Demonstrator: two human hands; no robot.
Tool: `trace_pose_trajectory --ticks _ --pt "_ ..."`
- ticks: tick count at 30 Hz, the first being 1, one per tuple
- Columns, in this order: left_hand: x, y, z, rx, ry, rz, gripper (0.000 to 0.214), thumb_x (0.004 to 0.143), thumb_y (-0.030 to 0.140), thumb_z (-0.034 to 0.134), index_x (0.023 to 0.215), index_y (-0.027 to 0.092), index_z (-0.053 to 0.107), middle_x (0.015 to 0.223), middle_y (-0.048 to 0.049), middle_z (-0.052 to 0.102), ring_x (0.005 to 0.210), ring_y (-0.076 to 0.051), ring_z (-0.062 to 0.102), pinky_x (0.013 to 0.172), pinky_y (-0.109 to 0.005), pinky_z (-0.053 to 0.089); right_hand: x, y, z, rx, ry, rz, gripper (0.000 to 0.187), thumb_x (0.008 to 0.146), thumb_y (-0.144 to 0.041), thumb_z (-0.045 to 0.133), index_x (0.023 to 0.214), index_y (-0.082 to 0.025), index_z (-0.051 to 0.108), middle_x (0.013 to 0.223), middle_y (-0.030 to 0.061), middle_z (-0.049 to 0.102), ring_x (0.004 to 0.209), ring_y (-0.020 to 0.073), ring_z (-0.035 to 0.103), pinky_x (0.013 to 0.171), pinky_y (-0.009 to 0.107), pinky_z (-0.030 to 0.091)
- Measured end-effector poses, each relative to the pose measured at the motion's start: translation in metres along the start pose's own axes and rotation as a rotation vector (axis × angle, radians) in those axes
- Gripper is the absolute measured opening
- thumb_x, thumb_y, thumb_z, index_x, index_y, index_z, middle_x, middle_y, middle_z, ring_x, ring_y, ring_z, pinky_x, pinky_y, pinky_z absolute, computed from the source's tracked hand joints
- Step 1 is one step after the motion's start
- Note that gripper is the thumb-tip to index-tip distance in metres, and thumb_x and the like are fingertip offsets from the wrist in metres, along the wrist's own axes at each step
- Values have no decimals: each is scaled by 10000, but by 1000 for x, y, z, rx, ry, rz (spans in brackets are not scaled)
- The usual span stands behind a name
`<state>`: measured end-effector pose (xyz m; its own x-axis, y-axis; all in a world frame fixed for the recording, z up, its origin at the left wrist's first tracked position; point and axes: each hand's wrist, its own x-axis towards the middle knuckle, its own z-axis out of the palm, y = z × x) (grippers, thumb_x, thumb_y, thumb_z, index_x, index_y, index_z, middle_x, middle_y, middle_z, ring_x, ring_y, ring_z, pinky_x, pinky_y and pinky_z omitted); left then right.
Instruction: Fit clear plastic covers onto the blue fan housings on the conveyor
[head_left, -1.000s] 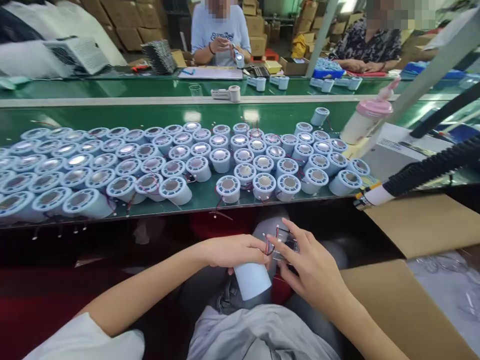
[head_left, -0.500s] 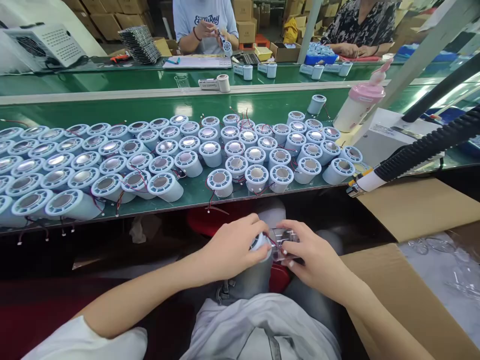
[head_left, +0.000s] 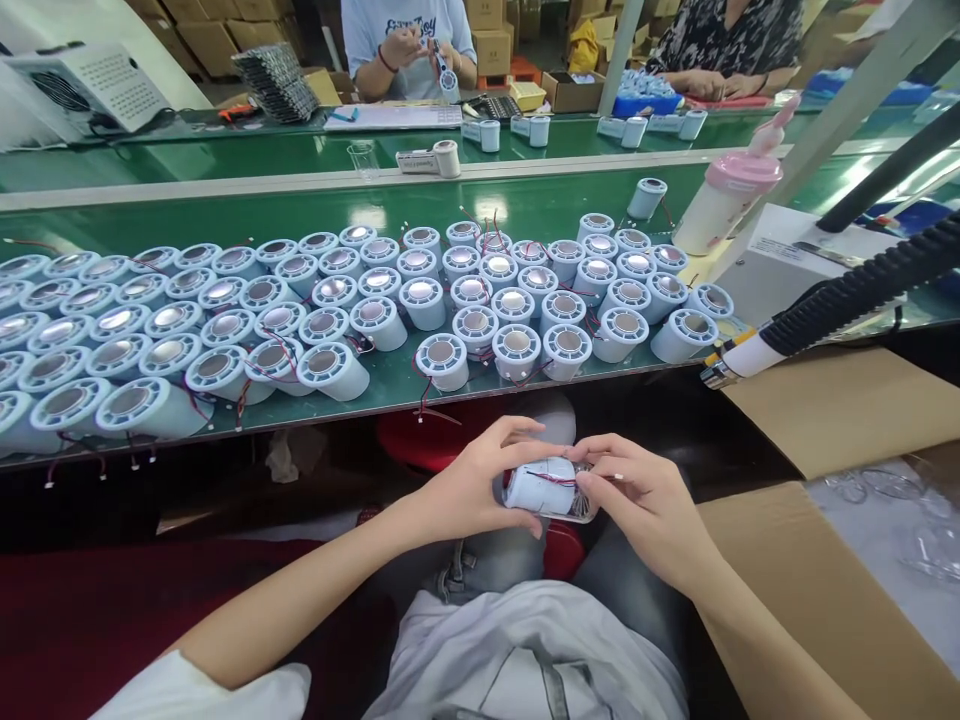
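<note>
Above my lap, my left hand [head_left: 480,485] grips a light-blue cylindrical motor housing [head_left: 541,487], which lies on its side between thumb and fingers. Red and black wires run along the housing's top. At its right end sits a clear plastic cover [head_left: 583,506], partly around it; how deep the housing sits is hard to see. My right hand [head_left: 637,490] pinches at that end, its thumb and index finger on the wire ends by the cover's rim. Rows of similar blue housings [head_left: 442,362] stand on the green bench [head_left: 390,385] in front of me.
An open cardboard box [head_left: 825,590] with clear plastic parts [head_left: 930,530] stands at my right. A black corrugated hose [head_left: 862,285] and a pink-lidded bottle [head_left: 727,205] are at the bench's right. Two people work across the bench, beyond a handheld fan [head_left: 431,160].
The housing has turned so its wired side faces up, and the clear cover now lies around its right end. My right fingers have moved from the cover's body to the wires.
</note>
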<state>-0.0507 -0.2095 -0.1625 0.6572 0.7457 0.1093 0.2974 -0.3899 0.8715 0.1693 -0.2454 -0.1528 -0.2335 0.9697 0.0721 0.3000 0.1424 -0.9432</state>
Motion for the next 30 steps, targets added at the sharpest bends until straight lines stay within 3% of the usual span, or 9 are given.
trace_pose_trajectory --ticks 4,7,9,11,13,17,25,30 --pt "1 4 3 -197 -74 -76 706 708 305 803 1349 304 508 1319 -78 560 1208 -260 541 1000 -389 471 4 4 -8 198 4 56 347 895 -323 602 586 -184 675 983 84 694 940 233 662 725 293 557" --pt "1 9 5 -432 -43 -203 666 732 274 783 1334 272 499 1302 -90 569 1132 -249 594 901 -353 532 3 8 -13 250 -89 19 90 835 -300 706 845 -230 762 1178 74 677 1102 266 632 847 348 569" --pt "-1 11 6 -614 -20 -247 638 746 251 771 1320 257 491 1283 -93 585 1097 -233 617 891 -346 536 0 10 -14 99 -124 -66 318 766 -229 775 1076 -274 724 1315 66 612 1208 281 573 968 403 523" --pt "-2 12 6 -708 -20 -257 627 757 241 763 1319 262 485 1277 -88 598 1071 -216 631 886 -332 532 -5 13 -14 -68 -112 -147 449 756 -166 771 1177 -286 670 1357 66 584 1264 282 530 1040 435 473" --pt "-4 13 4 -675 -42 -256 658 751 256 771 1340 277 480 1301 -86 589 1051 -211 637 871 -322 534 -10 15 -14 -96 -110 -172 420 787 -157 739 1180 -272 649 1360 74 582 1280 284 516 1035 436 484" --pt "-6 18 -1 -516 -54 -209 752 703 284 813 1377 289 480 1392 -92 527 1157 -258 593 933 -348 518 -15 14 -14 57 -173 -81 457 803 -194 745 1223 -267 581 1379 87 554 1246 280 548 980 396 538" --pt "-10 23 -6 -335 -51 -124 795 682 342 826 1395 271 481 1355 -107 558 1203 -277 566 1011 -381 476 -15 -3 -19 238 -238 119 453 815 -204 741 1221 -275 551 1248 61 598 1137 249 604 906 349 568" --pt "-11 24 -7 -278 -50 -69 789 685 288 829 1392 290 479 1380 -88 543 1250 -265 534 1022 -352 463 -14 -9 -18 363 -259 182 393 834 -235 722 1180 -282 543 1109 26 636 1004 184 619 838 272 555"
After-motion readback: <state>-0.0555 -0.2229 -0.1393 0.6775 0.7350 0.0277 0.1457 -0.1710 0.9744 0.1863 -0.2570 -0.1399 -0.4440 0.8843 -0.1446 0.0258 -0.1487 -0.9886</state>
